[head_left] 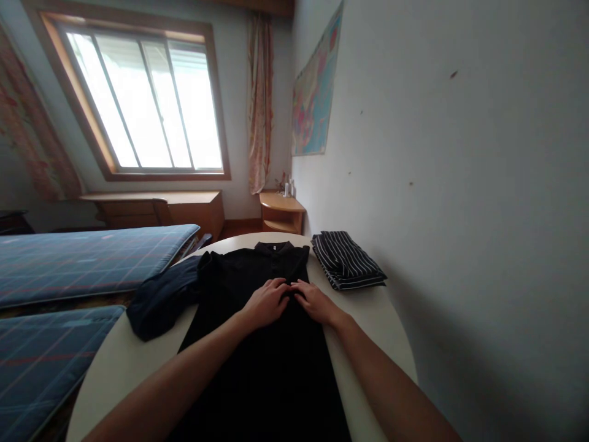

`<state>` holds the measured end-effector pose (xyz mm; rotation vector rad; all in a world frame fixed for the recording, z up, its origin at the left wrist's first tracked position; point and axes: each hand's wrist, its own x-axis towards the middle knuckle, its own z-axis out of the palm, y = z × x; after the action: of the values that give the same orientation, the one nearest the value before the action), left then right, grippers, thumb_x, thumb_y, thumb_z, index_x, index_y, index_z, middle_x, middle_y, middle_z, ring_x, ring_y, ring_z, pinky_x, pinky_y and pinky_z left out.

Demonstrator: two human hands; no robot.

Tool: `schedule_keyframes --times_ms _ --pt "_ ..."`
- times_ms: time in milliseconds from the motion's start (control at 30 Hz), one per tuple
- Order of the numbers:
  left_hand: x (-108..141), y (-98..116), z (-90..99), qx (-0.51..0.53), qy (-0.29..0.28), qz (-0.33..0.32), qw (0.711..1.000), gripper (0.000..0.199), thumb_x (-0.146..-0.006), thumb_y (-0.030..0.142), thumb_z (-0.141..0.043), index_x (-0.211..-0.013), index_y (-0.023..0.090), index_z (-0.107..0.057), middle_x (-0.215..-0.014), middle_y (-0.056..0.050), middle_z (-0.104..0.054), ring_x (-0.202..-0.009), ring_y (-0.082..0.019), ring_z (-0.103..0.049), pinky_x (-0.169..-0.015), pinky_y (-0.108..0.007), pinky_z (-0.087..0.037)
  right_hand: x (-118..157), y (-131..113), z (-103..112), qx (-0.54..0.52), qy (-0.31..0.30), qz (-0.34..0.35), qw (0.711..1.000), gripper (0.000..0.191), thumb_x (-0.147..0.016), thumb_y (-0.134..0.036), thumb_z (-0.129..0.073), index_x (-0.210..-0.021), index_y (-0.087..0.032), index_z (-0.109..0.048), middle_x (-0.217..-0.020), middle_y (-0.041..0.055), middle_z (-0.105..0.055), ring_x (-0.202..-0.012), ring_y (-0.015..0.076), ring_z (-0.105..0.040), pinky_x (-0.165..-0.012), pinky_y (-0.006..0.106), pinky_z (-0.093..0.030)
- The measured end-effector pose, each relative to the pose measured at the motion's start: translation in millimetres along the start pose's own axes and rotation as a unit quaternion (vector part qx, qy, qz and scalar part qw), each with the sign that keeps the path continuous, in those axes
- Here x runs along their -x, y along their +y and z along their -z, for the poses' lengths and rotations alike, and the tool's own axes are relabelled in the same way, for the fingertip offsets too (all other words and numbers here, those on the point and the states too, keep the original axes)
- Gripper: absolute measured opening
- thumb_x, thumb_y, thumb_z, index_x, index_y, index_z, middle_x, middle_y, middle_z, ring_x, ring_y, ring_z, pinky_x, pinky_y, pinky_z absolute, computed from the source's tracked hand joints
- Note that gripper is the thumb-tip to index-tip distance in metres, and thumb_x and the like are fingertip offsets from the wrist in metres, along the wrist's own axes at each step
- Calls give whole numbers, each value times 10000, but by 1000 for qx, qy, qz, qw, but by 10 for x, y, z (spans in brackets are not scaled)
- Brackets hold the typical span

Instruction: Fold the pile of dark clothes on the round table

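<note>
A black collared shirt (262, 374) lies spread front up on a round white table (391, 331), its collar at the far edge and its body running toward me. My left hand (267, 302) and my right hand (315, 301) meet over the middle of its chest, fingertips almost touching. Both hands have bent fingers and seem to pinch the cloth near the front opening; the exact spot between them is hard to make out. The shirt's right side looks tucked inward near the collar, while a sleeve sticks out on the left.
A dark navy garment (161, 298) lies bunched at the table's left edge. Folded black-and-white striped clothing (347, 261) sits at the right, near the wall. Beds with blue plaid mattresses (92, 261) stand left; a small corner shelf (281, 205) is behind the table.
</note>
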<state>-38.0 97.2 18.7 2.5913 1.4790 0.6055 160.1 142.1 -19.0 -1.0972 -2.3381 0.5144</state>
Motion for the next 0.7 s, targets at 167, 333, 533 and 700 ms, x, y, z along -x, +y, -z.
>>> schedule_keyframes --times_ms 167,333,533,700 --pt "-120 -311 -278 8 19 20 1000 398 -947 315 -489 -1329 245 -575 -1401 -85 -550 -1299 -269 -466 -1082 -455 -386 -105 7 32 -5 105 -31 994 319 -899 -211 -500 -1192 -166 -620 -1210 100 -659 -1184 205 -583 -1085 357 -396" --pt "-86 -347 -361 30 27 12 999 438 -951 328 -482 -1381 261 -537 -1422 -67 -536 -1331 -263 -425 -1105 -455 -361 -555 62 98 63 163 -135 975 440 -913 -299 -512 -1330 -167 -553 -1379 135 -549 -1324 238 -472 -1123 370 -343" --pt "-93 -326 -294 34 13 22 999 449 -948 330 -477 -1386 250 -536 -1424 -61 -532 -1342 -272 -408 -1117 -454 -348 -1281 311 240 153 86 -308 935 520 -942 -427 -463 -1418 -224 -504 -1452 134 -493 -1332 273 -472 -1100 372 -354" --pt "-103 -330 -273 51 10 27 998 450 -934 322 -496 -1379 265 -537 -1431 -57 -523 -1346 -281 -401 -1111 -470 -347 -1608 605 245 185 46 -328 925 487 -893 -405 -498 -1274 -137 -638 -1203 175 -676 -1156 302 -613 -981 388 -458"
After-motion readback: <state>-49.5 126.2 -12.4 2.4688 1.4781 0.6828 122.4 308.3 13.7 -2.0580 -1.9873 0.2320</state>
